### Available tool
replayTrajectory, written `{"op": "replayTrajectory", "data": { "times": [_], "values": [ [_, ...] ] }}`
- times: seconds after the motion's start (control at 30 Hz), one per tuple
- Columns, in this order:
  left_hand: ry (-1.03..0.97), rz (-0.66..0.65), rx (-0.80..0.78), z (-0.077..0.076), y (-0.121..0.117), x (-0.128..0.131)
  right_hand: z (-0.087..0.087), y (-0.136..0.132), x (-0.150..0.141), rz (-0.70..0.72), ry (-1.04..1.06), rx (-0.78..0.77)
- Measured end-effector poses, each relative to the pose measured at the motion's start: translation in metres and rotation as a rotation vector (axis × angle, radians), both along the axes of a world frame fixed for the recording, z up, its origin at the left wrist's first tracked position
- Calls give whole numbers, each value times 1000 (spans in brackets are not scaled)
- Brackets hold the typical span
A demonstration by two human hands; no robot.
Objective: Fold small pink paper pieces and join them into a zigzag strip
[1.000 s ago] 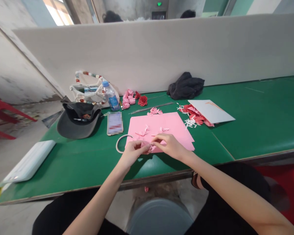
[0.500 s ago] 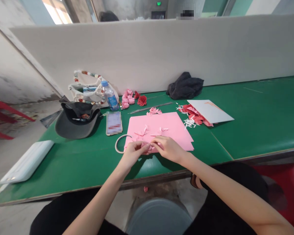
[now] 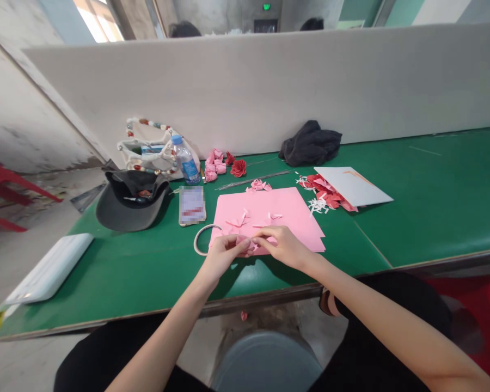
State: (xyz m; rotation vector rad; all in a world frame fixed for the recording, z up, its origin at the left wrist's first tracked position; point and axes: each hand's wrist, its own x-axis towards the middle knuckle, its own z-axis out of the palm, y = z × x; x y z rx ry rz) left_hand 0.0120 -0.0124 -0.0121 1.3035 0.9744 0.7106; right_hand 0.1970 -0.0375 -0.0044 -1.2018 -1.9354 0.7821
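Note:
Over the near edge of a stack of pink paper sheets (image 3: 298, 212), my left hand (image 3: 225, 251) is closed on a small piece of pink paper (image 3: 248, 246). My right hand (image 3: 283, 245) pinches at the right side of that same piece, thumb and forefinger together; the fingers partly cover its shape. Folded pink paper pieces (image 3: 239, 220) lie on the sheets just beyond my hands. A pale ring-shaped roll (image 3: 196, 242), perhaps tape, rests at the stack's left edge, close to my left hand.
Behind the sheets lie pink paper flowers (image 3: 215, 163), a red paper flower (image 3: 238, 167) and thin wires (image 3: 255, 179). To the left are a phone (image 3: 192, 206), a cap (image 3: 133, 201) and a bottle (image 3: 187, 160). Red paper scraps (image 3: 329, 193) and a dark cloth (image 3: 310, 144) sit right.
My right fingertips have drawn slightly away from my left hand, at the pink paper piece. The whole view has shifted a little; the things on the table stay in place.

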Motion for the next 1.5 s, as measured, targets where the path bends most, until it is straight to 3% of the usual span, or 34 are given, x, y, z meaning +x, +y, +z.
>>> {"op": "replayTrajectory", "data": {
  "times": [0.43,1.13,1.5],
  "values": [
    [-1,24,-23,-3,3,0,-4,1,2,32,-125,137],
    [6,9,3,-1,2,-1,-5,3,3,27,-17,57],
    [-17,24,-40,10,-3,0,-2,4,-3,-42,278,-153]
  ]
}}
